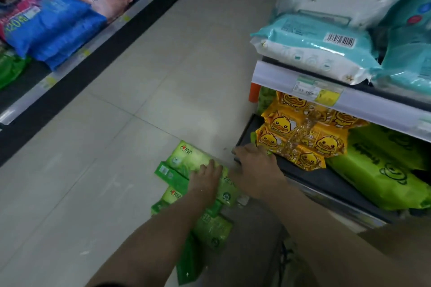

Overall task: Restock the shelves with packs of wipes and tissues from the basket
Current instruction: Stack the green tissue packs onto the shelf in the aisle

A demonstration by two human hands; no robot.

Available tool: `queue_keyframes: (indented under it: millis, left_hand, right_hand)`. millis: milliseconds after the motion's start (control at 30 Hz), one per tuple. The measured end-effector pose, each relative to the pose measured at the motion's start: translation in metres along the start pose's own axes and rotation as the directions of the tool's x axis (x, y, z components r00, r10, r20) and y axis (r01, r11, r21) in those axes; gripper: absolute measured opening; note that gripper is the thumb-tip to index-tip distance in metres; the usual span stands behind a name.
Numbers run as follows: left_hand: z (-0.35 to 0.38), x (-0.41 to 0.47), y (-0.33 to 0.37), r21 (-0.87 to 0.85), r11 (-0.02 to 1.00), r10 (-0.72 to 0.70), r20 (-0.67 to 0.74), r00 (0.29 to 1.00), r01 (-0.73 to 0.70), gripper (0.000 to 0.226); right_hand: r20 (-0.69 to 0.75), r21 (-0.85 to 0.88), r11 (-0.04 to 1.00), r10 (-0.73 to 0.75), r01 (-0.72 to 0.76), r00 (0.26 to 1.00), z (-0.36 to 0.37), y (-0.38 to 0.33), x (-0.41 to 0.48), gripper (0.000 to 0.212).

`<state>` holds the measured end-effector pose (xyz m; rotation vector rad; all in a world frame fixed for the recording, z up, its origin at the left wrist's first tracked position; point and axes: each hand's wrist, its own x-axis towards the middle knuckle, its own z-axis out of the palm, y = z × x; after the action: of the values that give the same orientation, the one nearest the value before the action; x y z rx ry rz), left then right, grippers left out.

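Several green tissue packs (186, 158) lie in a loose row on the floor beside the bottom shelf (247, 133). My left hand (205, 179) rests flat on top of the nearest long green pack, fingers fairly straight. My right hand (256, 168) is at the shelf's front corner, between that green pack and the yellow duck-print packs (303, 137). Its fingers bend down over the corner and their tips are hidden. More green packs (212, 230) lie lower down, partly under my left forearm. No basket is in view.
Large green packs (377, 175) fill the bottom shelf to the right. Teal and white wipe packs (314, 46) are stacked on the shelf above, behind a white price rail (279, 77). Blue packs (53, 23) line the opposite shelving. Pale floor tiles (163, 77) run between.
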<state>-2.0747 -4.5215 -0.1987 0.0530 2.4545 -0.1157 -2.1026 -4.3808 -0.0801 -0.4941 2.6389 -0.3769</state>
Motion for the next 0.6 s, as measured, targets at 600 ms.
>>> queue_keyframes:
  millis: [600]
  left_hand:
    - [0.02,0.038,0.021,0.127,0.988,0.082,0.014,0.997,-0.083,0.095]
  right_hand:
    - [0.1,-0.012,0.995,0.099,-0.098,0.99,0.034,0.032,0.011,0.046]
